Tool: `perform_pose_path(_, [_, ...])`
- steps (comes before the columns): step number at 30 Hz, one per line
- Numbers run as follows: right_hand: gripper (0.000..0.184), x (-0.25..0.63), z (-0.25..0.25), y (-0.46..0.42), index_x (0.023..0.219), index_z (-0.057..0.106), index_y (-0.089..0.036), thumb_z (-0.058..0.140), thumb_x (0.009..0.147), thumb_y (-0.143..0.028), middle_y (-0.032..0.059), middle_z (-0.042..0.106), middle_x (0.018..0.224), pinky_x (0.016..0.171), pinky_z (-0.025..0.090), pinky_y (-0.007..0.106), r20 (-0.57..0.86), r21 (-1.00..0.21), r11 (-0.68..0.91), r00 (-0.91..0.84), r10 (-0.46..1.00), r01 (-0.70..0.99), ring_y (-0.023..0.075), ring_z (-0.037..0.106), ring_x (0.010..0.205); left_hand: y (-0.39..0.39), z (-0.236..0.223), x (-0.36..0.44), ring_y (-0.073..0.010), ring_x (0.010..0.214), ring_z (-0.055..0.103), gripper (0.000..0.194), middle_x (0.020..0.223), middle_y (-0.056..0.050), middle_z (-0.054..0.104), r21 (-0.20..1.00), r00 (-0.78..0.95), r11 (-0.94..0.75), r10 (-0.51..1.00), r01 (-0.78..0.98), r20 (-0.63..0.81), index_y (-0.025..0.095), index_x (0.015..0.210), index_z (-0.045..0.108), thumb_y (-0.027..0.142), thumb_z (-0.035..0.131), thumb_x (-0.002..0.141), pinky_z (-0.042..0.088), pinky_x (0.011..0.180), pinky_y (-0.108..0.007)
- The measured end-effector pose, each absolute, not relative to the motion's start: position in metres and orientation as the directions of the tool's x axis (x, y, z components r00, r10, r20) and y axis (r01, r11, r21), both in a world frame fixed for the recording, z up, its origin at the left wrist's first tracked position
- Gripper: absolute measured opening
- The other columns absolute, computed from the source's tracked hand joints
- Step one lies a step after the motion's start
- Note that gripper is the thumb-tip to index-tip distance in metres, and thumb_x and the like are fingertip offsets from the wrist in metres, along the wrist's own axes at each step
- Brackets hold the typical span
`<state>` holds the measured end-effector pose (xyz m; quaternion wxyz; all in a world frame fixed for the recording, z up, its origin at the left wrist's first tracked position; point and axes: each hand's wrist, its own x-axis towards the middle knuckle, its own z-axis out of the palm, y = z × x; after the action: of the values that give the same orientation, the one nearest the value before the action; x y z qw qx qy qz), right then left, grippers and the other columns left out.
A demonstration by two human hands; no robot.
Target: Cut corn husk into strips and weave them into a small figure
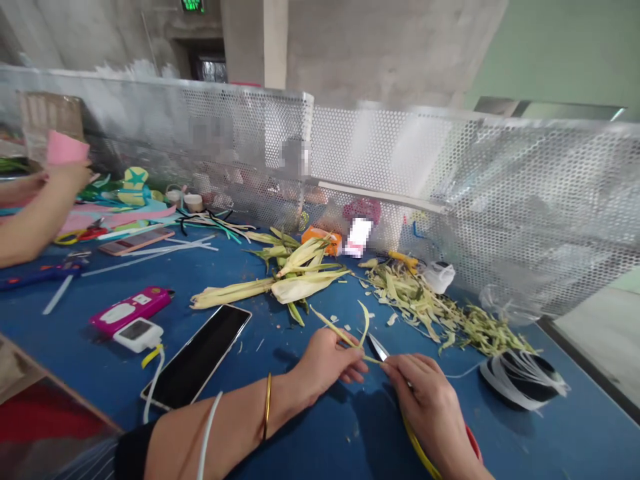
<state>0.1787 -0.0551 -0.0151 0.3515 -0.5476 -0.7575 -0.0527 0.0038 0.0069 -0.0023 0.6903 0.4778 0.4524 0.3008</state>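
Observation:
Just in front of me, my left hand [327, 363] is closed in a pinch on thin, pale green strips of corn husk [331, 325], whose loose ends curl upward. My right hand [430, 407] is wrapped round a pair of scissors [379, 348] with yellow and red handles. The silver blades point away from me and to the left. One strip end reaches across to the right hand's fingertips, beside the blades. Beyond both hands lies a pile of larger corn husks [305, 283]. Most of the scissor handles is hidden under my right palm.
Husk scraps [415, 300] lie right of the husk pile. A roll of clear strip [523, 380] sits at right. A black-screened phone [203, 353] and a magenta device [133, 310] lie left. Another person's hand [70, 177] holds pink material. A perforated screen [380, 147] borders the blue table.

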Motion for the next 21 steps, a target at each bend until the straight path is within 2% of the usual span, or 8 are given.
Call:
perform_pose_path(6, [0.022,0.188,-0.025,-0.046,0.082,0.063,-0.024,0.046,0.097,-0.022,-0.0016,0.070,0.070,0.082,0.046,0.033,0.670,-0.100,0.471,-0.291,0.683,0.877,0.0153,0.066,0.060,0.009,-0.007,0.006,-0.0123,0.047,0.064,0.031,0.064,-0.004,0.071,0.912,0.422,0.409,0.834,-0.037,-0.357,0.015,0.087,0.056,0.034,0.076,0.073,0.040,0.044,-0.018])
perform_pose_path(12, [0.019,0.204,-0.034,-0.039,0.091,0.066,-0.025,0.048,0.095,-0.022,-0.0024,0.074,0.075,0.084,0.045,0.032,0.674,0.033,0.516,-0.400,0.621,0.856,0.0149,0.071,0.065,0.008,0.005,0.006,-0.0106,0.044,0.061,0.025,0.065,-0.004,0.071,0.922,0.400,0.388,0.846,-0.008,-0.352,0.014,0.089,0.061,0.033,0.071,0.077,0.037,0.044,-0.018])
perform_pose_path(17, [0.016,0.210,-0.039,-0.037,0.097,0.066,-0.026,0.050,0.095,-0.026,-0.0018,0.076,0.083,0.087,0.042,0.033,0.672,0.104,0.548,-0.465,0.577,0.830,0.0158,0.072,0.069,0.011,-0.004,0.007,-0.0110,0.046,0.059,0.016,0.061,-0.002,0.068,0.945,0.377,0.326,0.874,0.012,-0.306,0.014,0.080,0.067,0.027,0.071,0.073,0.042,0.048,-0.021])
perform_pose_path(21, [0.013,0.210,-0.043,-0.033,0.097,0.065,-0.027,0.053,0.094,-0.031,-0.0022,0.076,0.080,0.087,0.042,0.035,0.650,0.149,0.563,-0.510,0.564,0.813,0.0172,0.071,0.066,0.009,-0.012,0.012,-0.0126,0.045,0.057,0.012,0.055,-0.001,0.063,0.933,0.363,0.359,0.873,-0.024,-0.326,0.014,0.072,0.068,0.026,0.071,0.071,0.048,0.050,-0.025])
